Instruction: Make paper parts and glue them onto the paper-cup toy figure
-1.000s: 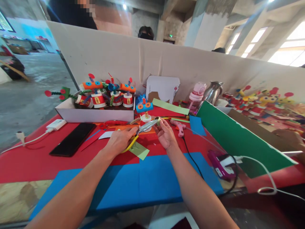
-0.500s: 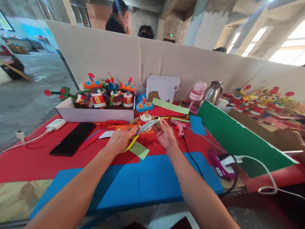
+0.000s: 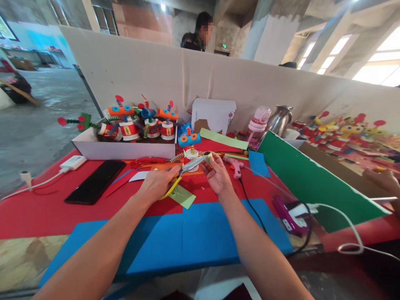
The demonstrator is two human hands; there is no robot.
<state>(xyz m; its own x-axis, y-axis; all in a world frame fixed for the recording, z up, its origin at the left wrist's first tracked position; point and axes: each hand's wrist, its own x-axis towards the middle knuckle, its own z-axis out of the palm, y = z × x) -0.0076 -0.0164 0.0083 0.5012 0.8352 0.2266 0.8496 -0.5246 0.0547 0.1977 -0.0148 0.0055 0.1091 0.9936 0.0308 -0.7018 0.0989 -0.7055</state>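
Observation:
My left hand [image 3: 161,181] is closed round the yellow handle of a pair of scissors [image 3: 190,165], whose blades point right. Between the fingers of my right hand [image 3: 217,173] is a small piece of light green paper [image 3: 208,156], curled, at the tips of the blades. Just behind the blades stands a paper-cup figure [image 3: 190,143] with a blue head, orange eyes and a coiled arm. A light green paper sheet [image 3: 185,196] lies on the table under the scissors' handle.
A white box [image 3: 125,149] at the left holds several finished cup figures. Near it lies a black phone [image 3: 95,182]. Right of my hands are a pink glue gun [image 3: 234,165] with its cable, a green board [image 3: 312,183] and a purple device [image 3: 290,216]. Another person's hand [image 3: 383,181] shows at the far right.
The curled green paper has turned slightly in my right fingers and shows more. My left hand and the scissors stay nearly still. Another person's hand has appeared at the far right; someone behind the partition moved right.

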